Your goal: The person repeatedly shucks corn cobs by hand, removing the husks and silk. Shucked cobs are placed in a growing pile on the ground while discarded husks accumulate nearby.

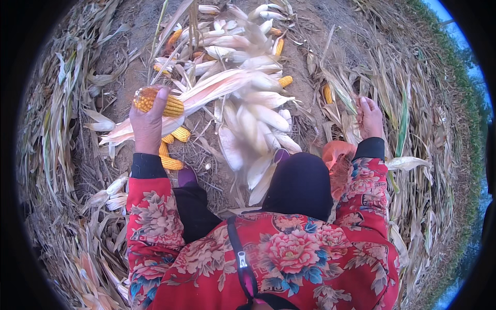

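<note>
My left hand (148,122) grips a yellow ear of corn (172,107), its kernels bare and its husk (217,87) pulled back, spreading pale to the right and below the hand. At the right, my right hand (369,116) is raised over dry leaves, thumb and fingertips pinched on a wisp of brown corn silk (360,110). Between the hands lies a heap of ears in pale husks (271,116). Bare yellow ears (171,162) rest on the soil below my left hand, near a purple shoe (187,176).
An orange mesh bag (337,155) lies beside my right forearm. Dry corn stalks and leaves cover the ground at the left (58,155) and right (422,193). Upright stalks (193,27) stand at the heap's upper left. A partly husked ear (328,93) lies among the right-hand leaves.
</note>
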Motion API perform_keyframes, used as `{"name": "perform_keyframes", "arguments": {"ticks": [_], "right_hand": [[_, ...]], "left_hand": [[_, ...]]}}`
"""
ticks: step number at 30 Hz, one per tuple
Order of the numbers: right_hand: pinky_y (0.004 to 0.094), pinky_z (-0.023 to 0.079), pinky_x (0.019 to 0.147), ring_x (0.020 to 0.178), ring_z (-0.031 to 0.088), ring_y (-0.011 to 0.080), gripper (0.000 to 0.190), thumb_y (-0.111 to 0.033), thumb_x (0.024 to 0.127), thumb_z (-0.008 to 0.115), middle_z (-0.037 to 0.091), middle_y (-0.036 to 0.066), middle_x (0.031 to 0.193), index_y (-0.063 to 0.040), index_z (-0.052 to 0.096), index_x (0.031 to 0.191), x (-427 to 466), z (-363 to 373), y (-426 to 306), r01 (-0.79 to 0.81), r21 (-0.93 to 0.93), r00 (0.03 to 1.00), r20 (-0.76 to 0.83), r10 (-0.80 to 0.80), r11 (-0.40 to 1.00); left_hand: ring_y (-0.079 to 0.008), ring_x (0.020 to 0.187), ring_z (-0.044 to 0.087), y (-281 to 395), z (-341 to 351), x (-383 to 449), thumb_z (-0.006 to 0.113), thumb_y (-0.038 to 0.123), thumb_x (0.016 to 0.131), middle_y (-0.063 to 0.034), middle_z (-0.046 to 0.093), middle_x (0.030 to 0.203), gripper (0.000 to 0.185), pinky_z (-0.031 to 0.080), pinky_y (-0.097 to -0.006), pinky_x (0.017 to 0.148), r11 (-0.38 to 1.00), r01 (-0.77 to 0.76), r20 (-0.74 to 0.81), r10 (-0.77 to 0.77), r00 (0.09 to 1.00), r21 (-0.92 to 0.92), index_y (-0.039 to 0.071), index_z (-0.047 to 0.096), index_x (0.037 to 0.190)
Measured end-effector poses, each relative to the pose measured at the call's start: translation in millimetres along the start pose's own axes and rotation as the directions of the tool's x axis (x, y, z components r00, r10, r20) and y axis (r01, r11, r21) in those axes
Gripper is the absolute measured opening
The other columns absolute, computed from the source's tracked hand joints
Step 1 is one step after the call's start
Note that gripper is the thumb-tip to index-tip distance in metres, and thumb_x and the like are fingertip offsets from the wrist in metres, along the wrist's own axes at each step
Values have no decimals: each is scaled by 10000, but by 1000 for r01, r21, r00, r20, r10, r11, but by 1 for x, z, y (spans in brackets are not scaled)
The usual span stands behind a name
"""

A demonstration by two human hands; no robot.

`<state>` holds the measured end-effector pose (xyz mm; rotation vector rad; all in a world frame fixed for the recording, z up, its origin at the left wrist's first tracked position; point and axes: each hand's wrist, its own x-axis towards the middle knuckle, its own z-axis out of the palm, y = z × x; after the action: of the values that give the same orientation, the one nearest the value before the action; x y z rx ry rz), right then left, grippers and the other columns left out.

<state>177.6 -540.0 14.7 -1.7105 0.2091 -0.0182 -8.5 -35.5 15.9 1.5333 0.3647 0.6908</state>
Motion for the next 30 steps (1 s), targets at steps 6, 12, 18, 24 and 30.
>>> {"name": "perform_keyframes", "arguments": {"ticks": [6,12,18,24,30], "right_hand": [[248,396,479,508,500,87,219,-227,930,613,594,0,672,-17,664,966,-33,-175,82,-131,-416,990,-111,93,900],[322,494,862,954,665,224,427,-308,850,687,701,169,1012,15,653,1126,-51,-155,76,-74,-931,987,-119,-105,358],[306,490,882,991,644,187,333,-250,960,567,672,99,1041,24,619,1143,-76,78,-34,296,-273,914,359,-189,915],[323,531,871,1082,610,167,405,-327,1010,485,607,60,1151,-44,479,1300,-150,252,-24,-429,3,531,810,250,903],[315,559,809,1015,633,169,355,-296,1015,439,595,82,1160,-57,481,1274,-140,276,-13,-713,189,437,873,217,675]], "left_hand": [[-117,922,621,-6,4,-4,677,213,914,-48,686,973,219,467,-270,869,1000,9,84,-10,996,19,18,651,1012],[-125,937,614,0,18,-9,683,218,910,-49,680,981,223,461,-279,883,999,-32,122,31,992,5,20,648,1006],[-154,994,618,7,33,-19,710,175,879,-79,663,1074,268,479,-302,898,996,-88,168,91,982,-28,13,613,1068],[-309,1077,582,17,62,-28,860,281,605,-62,646,1052,478,466,-424,929,626,-696,383,582,718,352,80,636,977],[-323,1208,500,23,62,-44,825,247,603,-92,552,1247,570,418,-412,1011,447,-790,677,427,600,419,106,608,1111]]}}
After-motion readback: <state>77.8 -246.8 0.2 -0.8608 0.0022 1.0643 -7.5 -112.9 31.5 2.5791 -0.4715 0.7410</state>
